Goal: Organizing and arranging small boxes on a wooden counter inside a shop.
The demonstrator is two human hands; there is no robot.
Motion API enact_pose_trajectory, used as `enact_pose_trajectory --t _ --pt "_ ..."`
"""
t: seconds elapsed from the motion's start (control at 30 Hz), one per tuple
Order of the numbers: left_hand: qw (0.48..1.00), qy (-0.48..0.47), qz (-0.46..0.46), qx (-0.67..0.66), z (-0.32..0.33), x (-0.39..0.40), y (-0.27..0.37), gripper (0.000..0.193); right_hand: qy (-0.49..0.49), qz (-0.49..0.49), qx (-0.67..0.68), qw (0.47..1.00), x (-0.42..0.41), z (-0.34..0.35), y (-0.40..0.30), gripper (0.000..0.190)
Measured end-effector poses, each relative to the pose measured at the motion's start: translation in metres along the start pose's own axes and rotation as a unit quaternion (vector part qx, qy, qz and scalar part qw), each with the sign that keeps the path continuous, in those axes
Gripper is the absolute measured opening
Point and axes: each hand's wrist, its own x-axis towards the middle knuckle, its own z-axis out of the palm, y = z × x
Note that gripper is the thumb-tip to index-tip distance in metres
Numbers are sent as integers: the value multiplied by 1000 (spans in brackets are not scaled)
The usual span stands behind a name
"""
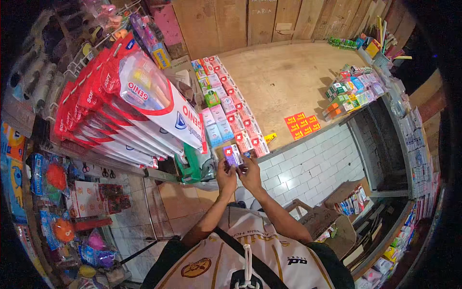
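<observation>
Between both hands I hold a small purple and white carton (232,156) with a red patch and white cross mark. My left hand (226,177) grips its left side, and my right hand (250,174) has its lower right. Just beyond the carton, rows of small boxes line the left end of a wooden counter (267,79). Red and white cartons (247,123) with cross marks form the right-hand rows. Beside them stand light blue and pink boxes (219,124) and a green box (211,97).
Red and white hanging packs (158,97) crowd the left, above a green plastic object (189,164). Red and yellow stickers (302,125) lie at the counter's front edge. Small boxes (352,90) are grouped at the right. An open cardboard box (335,229) sits low to the right.
</observation>
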Motion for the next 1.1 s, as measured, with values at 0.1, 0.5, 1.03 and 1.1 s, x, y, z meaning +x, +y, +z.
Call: enact_pose_trajectory --t 0.1,0.5,1.03,1.1 --pt "999 6 11 47 -2 0 -10 47 6 -44 -15 999 1 5 0 46" --pt "974 -2 64 218 10 -2 4 68 16 -65 -78 995 12 9 23 41" --pt "996 -56 19 65 8 10 -6 71 21 -107 -45 993 17 10 26 39" --pt "997 -55 13 55 6 9 -7 71 8 -106 -103 989 15 6 18 37"
